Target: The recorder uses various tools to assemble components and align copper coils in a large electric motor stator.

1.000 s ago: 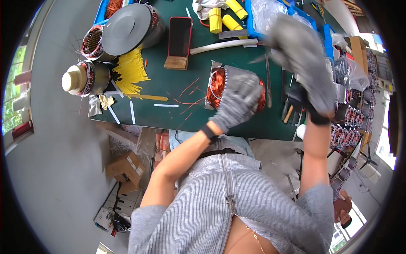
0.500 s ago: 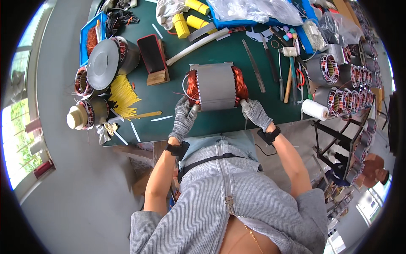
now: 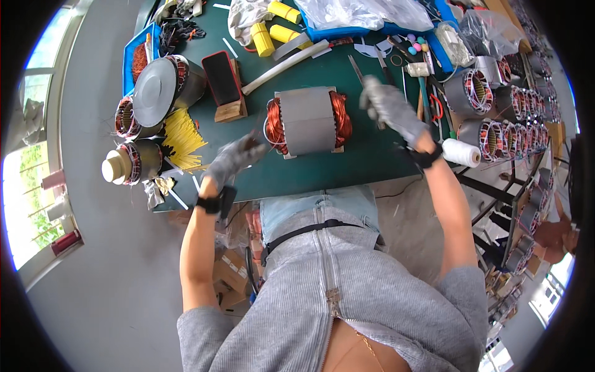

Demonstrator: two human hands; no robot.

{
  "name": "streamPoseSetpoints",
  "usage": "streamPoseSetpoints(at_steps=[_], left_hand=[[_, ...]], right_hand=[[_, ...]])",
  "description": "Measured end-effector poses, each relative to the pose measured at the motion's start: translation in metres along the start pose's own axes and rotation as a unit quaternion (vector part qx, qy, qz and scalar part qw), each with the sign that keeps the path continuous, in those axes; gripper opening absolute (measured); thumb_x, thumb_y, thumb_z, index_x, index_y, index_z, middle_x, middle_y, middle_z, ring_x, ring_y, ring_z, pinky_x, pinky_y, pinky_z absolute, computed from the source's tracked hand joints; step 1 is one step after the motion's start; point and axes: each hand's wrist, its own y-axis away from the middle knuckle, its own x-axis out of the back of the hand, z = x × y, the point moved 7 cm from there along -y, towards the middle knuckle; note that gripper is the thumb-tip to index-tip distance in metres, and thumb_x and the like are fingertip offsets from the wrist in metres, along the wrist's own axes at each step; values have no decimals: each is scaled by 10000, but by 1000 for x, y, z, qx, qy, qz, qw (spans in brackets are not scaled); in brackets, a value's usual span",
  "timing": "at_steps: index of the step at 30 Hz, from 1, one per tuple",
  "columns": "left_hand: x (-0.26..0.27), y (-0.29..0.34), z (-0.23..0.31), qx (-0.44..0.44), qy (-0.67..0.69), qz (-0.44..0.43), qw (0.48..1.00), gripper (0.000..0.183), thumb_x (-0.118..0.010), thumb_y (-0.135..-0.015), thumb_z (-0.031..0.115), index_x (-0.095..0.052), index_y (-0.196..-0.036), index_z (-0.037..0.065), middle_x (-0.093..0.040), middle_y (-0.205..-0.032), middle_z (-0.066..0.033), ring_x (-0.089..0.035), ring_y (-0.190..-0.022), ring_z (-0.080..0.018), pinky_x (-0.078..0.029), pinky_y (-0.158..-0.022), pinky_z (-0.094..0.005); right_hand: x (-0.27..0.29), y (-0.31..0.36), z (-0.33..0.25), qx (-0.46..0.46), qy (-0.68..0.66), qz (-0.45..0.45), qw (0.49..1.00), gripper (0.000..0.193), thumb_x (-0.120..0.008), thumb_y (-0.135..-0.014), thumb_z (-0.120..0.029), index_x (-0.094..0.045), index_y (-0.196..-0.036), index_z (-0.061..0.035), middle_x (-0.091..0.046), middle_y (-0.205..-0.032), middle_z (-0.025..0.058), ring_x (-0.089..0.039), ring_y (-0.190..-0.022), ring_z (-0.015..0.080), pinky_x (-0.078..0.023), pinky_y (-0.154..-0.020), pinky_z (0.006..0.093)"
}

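On the green bench in front of me lies a motor stator, a grey steel core with copper windings bulging from both ends. A white loop of cord runs along its left winding. My left hand, in a grey knit glove, is just left of that winding, its fingers smeared by motion. To the right of the stator, my gloved right hand is over the long pointed metal tool, partly covering it. Blur hides whether those fingers grip the tool.
A phone leans on a wooden block at the left. Yellow strips lie beside more stators. Hand tools and a white thread spool are at the right, near rows of stators. A blue tray is behind.
Both hands have let go of the stator's lower ends. My left hand moved left, my right hand up and right to the long metal tool. The stator appears slightly shifted left.
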Motion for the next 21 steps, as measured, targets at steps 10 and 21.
streamPoseSetpoints(at_steps=[10,21], left_hand=[[28,146,117,-211,-242,610,724,395,-469,-723,4,-569,-1102,49,-454,-1260,-131,-365,-1216,-314,-289,-1009,-426],[-34,-31,117,-281,-288,435,806,367,-527,-754,237,-566,-1069,53,-538,-1165,-135,-468,-1118,-301,-305,-1003,-427]], right_hand=[[50,23,-110,215,-167,102,957,533,-352,-885,-585,-551,-726,-116,-482,-526,-31,-385,-437,25,-292,-403,181],[3,-62,-146,180,-69,-16,981,568,-358,-881,-579,-557,-665,-92,-496,-501,-2,-421,-407,61,-335,-400,184]])
